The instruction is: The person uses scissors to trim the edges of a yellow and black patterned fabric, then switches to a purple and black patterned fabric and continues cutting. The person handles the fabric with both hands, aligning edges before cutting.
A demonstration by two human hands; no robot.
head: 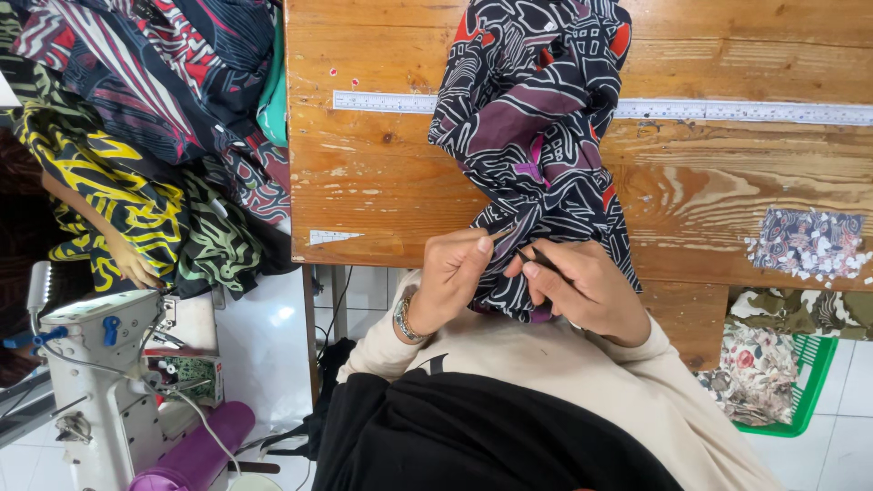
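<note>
Far to the left of the hands stands a white sewing machine, with a purple cylindrical roll on the floor beside it. Above it, a heap of patterned fabrics in yellow, black and red hangs beside the table edge, and another person's hand rests among them. The left hand pinches a fold of the black, purple and red patterned cloth between thumb and fingers. Just beside it, the right hand is closed on the same cloth, with a thin dark tool under its fingers. The cloth runs from both hands up across the worn wooden table, over a long metal ruler. Right of the hands lies a small floral fabric scrap. Lower right, a green plastic basket holds floral fabric pieces.
</note>
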